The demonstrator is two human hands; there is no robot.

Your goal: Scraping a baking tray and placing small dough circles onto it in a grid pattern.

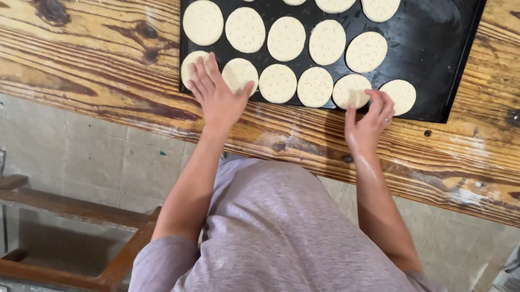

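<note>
My left hand (215,94) lies flat with its fingers (200,73) spread wide, gripping nothing, resting across the near left corner of the black baking tray (434,48) and partly covering two pale dough rounds (240,74) there. My right hand (367,118) sits at the tray's near edge, its fingers loosely curled and touching the dotted dough disc (350,90) second from the right in the front row; I cannot tell whether they pinch it. The tray rests on the wooden tabletop (88,57), filled with rows of flat rounds. A wooden stool (64,213) stands on the tiled floor (119,163) below.
</note>
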